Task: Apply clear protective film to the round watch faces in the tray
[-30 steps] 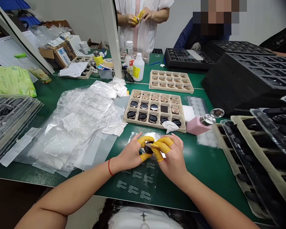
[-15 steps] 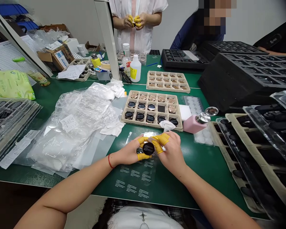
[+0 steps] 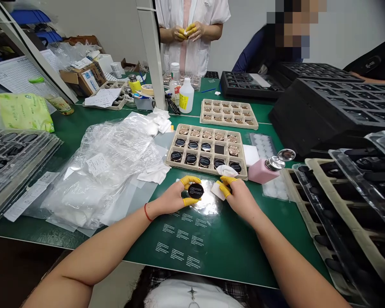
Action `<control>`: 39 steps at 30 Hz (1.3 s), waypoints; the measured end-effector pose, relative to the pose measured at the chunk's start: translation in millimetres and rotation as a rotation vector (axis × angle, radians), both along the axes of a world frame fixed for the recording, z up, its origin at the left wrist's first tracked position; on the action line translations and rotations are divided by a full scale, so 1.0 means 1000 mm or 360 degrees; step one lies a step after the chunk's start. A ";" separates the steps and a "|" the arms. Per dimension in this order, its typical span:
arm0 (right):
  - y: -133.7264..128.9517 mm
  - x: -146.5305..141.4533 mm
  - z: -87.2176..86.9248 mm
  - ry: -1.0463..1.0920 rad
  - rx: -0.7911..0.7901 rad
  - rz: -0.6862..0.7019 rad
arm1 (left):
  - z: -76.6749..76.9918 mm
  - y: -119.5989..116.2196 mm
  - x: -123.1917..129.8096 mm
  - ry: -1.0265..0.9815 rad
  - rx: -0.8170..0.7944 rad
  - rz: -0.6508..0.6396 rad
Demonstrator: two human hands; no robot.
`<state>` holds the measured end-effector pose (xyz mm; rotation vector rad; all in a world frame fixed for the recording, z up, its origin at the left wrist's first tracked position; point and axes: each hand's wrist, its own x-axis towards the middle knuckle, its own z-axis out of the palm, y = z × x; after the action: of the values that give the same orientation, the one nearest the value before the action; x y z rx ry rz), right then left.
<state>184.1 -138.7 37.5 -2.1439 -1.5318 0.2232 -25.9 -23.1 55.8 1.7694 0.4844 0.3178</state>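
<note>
The head view is showing me two bare hands with yellow covers on some fingers, working over a green table (image 3: 244, 252). The left hand (image 3: 170, 197) is pinching a round black piece (image 3: 195, 191) by its edge between thumb and fingers, and its face with small white lettering is turning up toward the person. The right hand (image 3: 242, 200) is staying apart from it, and is pinching a small white pad (image 3: 217, 191) at the fingertips. Below the hands, a clear sheet (image 3: 179, 240) with printed white text is lying on the table. Just beyond them a beige tray (image 3: 197, 169) is holding round pieces, some black and some gold-coloured, and a crumpled white tissue (image 3: 227, 171) is resting over its near edge. To the right of this tray, a pink bottle (image 3: 262, 172) is standing. Across the table, a co-worker in white is holding something small and white.
</note>
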 end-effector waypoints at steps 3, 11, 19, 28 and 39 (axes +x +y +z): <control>0.002 0.001 -0.005 -0.0226 0.0100 0.0033 | -0.001 0.003 0.000 -0.0022 0.0031 0.0015; 0.006 0.002 -0.009 -0.0091 0.0063 0.0093 | 0.003 0.004 -0.003 0.0073 0.0106 0.0010; 0.008 -0.002 -0.007 0.0020 0.0004 0.0103 | 0.004 0.003 -0.003 0.0111 0.0110 0.0050; 0.006 -0.031 0.010 0.0725 0.0217 0.0108 | 0.006 0.000 -0.002 0.0104 0.0101 0.0046; 0.009 -0.066 0.027 0.2152 -0.0085 0.0140 | 0.008 -0.015 0.000 0.0032 0.0118 -0.0014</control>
<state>117.8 -130.1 64.1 -1.3044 -0.7515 1.3886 -26.1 -37.8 64.2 1.8476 0.4843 0.3157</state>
